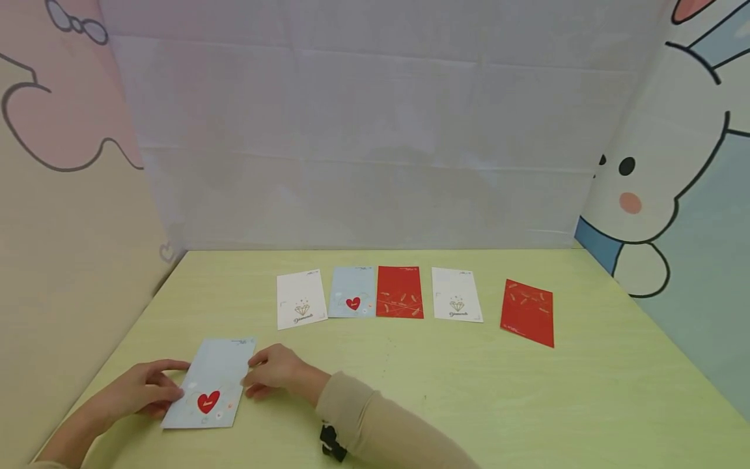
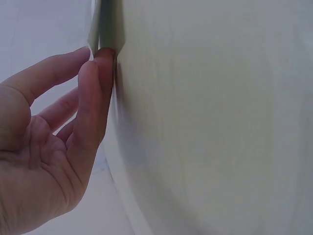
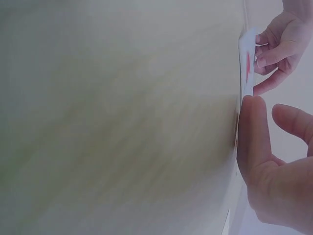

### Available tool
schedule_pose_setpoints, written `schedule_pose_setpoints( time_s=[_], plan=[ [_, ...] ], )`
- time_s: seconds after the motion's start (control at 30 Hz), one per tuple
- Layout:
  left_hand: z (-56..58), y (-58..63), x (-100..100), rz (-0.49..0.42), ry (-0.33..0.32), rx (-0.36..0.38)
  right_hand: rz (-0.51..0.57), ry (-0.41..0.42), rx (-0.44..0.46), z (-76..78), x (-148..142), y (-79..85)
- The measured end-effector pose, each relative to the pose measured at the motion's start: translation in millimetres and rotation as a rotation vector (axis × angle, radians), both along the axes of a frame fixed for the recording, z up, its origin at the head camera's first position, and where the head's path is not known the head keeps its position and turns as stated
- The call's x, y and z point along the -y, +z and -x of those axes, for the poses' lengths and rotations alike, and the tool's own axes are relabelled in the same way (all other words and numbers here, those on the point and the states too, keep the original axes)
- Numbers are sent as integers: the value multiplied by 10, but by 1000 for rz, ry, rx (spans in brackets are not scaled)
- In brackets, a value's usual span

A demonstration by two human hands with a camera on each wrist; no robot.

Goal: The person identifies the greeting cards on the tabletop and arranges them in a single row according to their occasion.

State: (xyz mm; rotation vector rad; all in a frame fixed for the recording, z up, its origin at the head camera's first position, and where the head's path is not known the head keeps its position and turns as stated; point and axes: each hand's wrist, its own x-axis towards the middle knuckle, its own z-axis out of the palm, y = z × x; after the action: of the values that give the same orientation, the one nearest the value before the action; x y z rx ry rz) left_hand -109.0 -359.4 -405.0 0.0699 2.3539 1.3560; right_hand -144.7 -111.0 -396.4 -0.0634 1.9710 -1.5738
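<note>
A pale blue card [image 1: 213,381] with a red heart lies at the front left of the table, between both hands. My left hand [image 1: 137,391] pinches its left edge; in the left wrist view, the thumb and fingertips of the left hand [image 2: 63,117] meet at the card's edge [image 2: 110,27]. At the opposite edge is my right hand [image 1: 281,371]. Seen from the right wrist, the fingers of the right hand [image 3: 266,161] are extended against the end of the card [image 3: 248,68], with the thumb held apart.
Along the back of the yellow-green table [image 1: 445,391] lie a white card [image 1: 300,296], another blue heart card [image 1: 351,290], a red card [image 1: 400,292] and a second white card [image 1: 457,293]. Another red card [image 1: 528,312] lies slanted farther right. A white sheet wall [image 1: 381,130] stands behind.
</note>
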Motion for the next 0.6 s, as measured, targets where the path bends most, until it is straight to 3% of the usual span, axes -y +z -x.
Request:
schedule_pose_setpoints(
  time_s=[0.2, 0.6],
  plan=[
    [-1, 17, -10, 56, 21, -7, -2, 10, 6, -19, 3, 28],
    [-15, 56, -20, 80, 19, -10, -5, -3, 1, -20, 12, 31]
  ],
)
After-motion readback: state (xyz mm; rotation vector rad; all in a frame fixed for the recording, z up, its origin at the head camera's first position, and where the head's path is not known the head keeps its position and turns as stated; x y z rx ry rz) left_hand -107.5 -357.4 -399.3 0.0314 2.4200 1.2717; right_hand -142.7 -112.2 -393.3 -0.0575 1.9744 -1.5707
